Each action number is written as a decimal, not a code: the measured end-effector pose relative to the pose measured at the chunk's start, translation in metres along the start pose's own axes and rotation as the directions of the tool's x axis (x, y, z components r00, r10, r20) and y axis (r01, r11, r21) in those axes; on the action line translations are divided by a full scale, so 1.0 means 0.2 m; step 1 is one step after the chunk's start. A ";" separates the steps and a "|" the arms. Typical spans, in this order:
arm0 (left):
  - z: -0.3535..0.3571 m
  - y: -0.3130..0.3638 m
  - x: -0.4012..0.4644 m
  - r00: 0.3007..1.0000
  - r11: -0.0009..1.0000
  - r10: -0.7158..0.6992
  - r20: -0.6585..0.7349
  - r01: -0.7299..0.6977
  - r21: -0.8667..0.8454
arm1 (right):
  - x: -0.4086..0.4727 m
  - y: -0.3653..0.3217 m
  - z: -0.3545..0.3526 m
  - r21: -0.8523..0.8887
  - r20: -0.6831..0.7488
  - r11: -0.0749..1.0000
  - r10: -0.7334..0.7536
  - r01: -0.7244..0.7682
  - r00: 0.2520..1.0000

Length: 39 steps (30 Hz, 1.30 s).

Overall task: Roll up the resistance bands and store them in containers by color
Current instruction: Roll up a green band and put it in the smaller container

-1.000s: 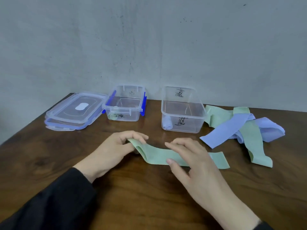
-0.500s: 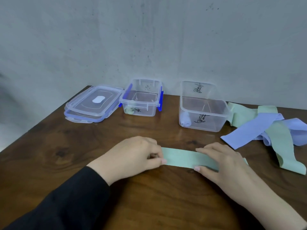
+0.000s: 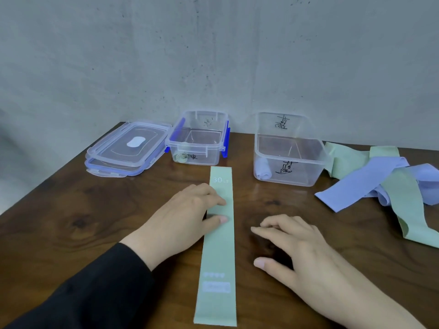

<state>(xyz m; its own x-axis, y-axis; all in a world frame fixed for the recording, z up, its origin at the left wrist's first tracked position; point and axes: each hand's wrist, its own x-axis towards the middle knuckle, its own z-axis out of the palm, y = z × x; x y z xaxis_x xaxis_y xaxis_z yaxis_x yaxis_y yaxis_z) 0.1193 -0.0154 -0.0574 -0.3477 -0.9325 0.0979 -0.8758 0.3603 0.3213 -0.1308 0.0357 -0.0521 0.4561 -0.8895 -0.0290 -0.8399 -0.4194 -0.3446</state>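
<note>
A green resistance band [image 3: 219,245] lies flat and straight on the wooden table [image 3: 71,222], running from near me toward the containers. My left hand [image 3: 187,217] presses its fingertips on the band's left edge. To the right of the band my right hand [image 3: 292,248] hovers with fingers spread, not touching it. The left clear container [image 3: 199,138] with blue clips holds a rolled green band [image 3: 181,158]. Inside the right clear container [image 3: 288,150] sits a rolled blue band [image 3: 262,168]. Loose blue bands [image 3: 370,184] and green bands [image 3: 401,198] lie tangled at the right.
Two stacked clear lids [image 3: 128,148] with blue trim rest at the back left, beside the left container. A grey wall [image 3: 213,55] rises right behind the containers. The table's left edge slants down toward me.
The green band was turned from lying sideways to lying lengthwise away from me. My right hand let go of it and moved off to the right. My left hand stays on it.
</note>
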 end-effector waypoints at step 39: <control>0.04 0.12 -0.41 0.934 0.924 0.355 0.039 -0.344 -0.165 | -0.12 -0.10 0.12 0.182 -0.035 0.929 -0.322 0.322 0.946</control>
<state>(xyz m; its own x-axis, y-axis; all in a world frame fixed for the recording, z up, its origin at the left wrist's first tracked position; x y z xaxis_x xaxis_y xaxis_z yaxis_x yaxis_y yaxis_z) 0.1246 0.0701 -0.0653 -0.6486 -0.7422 0.1687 -0.6344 0.6496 0.4191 -0.1190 0.0700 -0.0670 0.6914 -0.7131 0.1158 -0.5797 -0.6432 -0.5002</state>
